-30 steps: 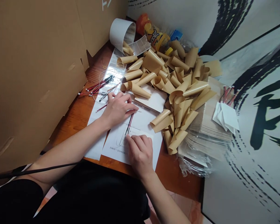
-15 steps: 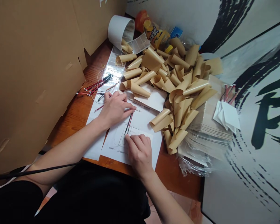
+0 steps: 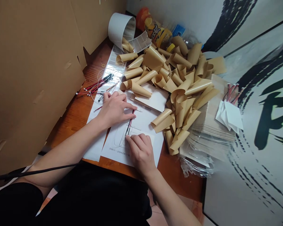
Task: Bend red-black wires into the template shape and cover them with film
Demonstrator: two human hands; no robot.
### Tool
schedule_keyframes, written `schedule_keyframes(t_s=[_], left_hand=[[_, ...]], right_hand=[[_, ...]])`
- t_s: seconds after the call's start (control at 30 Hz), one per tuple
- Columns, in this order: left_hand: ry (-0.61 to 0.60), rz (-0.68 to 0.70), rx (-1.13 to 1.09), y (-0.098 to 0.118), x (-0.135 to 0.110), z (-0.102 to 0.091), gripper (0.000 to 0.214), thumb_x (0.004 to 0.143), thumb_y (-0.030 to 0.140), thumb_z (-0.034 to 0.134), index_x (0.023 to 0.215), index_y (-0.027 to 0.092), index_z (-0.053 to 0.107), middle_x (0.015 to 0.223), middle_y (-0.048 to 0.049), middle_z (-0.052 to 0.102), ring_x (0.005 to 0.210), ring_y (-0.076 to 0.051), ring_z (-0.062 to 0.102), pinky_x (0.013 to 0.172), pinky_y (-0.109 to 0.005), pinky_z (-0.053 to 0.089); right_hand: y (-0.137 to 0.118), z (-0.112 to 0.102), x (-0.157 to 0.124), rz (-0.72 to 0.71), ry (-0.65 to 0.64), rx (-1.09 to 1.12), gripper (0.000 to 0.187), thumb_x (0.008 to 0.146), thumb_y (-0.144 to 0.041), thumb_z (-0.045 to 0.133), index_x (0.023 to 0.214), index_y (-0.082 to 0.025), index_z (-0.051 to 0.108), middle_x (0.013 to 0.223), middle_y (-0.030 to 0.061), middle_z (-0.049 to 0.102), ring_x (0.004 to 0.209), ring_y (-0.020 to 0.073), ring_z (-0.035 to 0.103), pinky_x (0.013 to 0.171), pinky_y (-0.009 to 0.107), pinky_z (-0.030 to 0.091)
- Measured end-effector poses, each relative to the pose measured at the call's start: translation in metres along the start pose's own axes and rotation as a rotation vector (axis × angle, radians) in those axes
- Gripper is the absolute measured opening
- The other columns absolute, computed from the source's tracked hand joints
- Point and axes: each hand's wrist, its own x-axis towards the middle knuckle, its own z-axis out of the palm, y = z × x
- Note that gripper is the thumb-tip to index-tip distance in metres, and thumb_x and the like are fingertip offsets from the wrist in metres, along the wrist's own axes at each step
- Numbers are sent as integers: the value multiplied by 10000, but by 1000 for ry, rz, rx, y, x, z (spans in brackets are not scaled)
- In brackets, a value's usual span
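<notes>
A thin red and black wire [image 3: 129, 123] lies on a white printed sheet [image 3: 145, 121] on the wooden table [image 3: 77, 111]. My left hand [image 3: 115, 107] rests palm down on the sheet, its fingers together and pressing the far end of the wire. My right hand [image 3: 140, 150] lies on the sheet nearer me, its fingertips pressing a small white label [image 3: 141, 135] onto the wire's near end. A bundle of more red and black wires [image 3: 97, 86] lies beyond my left hand.
A heap of curled brown backing papers [image 3: 179, 81] covers the table's right and back. A stack of clear bags [image 3: 209, 135] and white labels [image 3: 228, 116] lie right. A label roll [image 3: 119, 26] and snack bag [image 3: 155, 29] stand behind. Cardboard [image 3: 33, 72] walls the left.
Both hands have stayed pressed on the wire; the view has shifted slightly, and my right fingertips have slid a little along the label.
</notes>
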Motion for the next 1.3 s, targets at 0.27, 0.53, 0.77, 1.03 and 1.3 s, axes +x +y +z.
schedule_keyframes(t_s=[0.27,0.53,0.77,1.03,1.3], left_hand=[[-14,-15,6,0,0,0,284,780,550,777,1022,401,796,931,-25,604,959,-244,482,935,-473,265],[-15,-18,2,0,0,0,282,777,556,779,1014,405,796,929,-25,604,961,-242,478,930,-469,262],[-14,-20,5,-1,0,1,277,779,555,780,1017,413,793,932,-21,598,965,-242,481,928,-466,257],[-30,-25,5,0,-1,0,280,797,557,764,1035,411,790,928,-19,590,979,-246,480,944,-469,255],[-22,-20,8,-1,-1,1,273,802,554,761,1034,412,788,935,-22,596,980,-244,479,944,-473,261]], right_hand=[[-1,1,-1,92,20,56,165,988,-86,507,1016,-170,646,806,51,662,756,190,467,660,350,298],[0,-1,0,156,23,104,147,981,-102,539,964,-188,657,797,35,665,769,190,469,690,345,320],[-1,-1,1,183,19,121,146,977,-90,544,949,-184,652,795,31,658,768,187,464,695,341,329],[-2,0,1,179,-18,108,163,992,-107,524,953,-198,654,790,34,664,764,194,472,683,344,317],[-3,-6,2,178,-65,89,122,974,-141,567,1017,-170,677,815,47,661,777,205,453,696,351,309]])
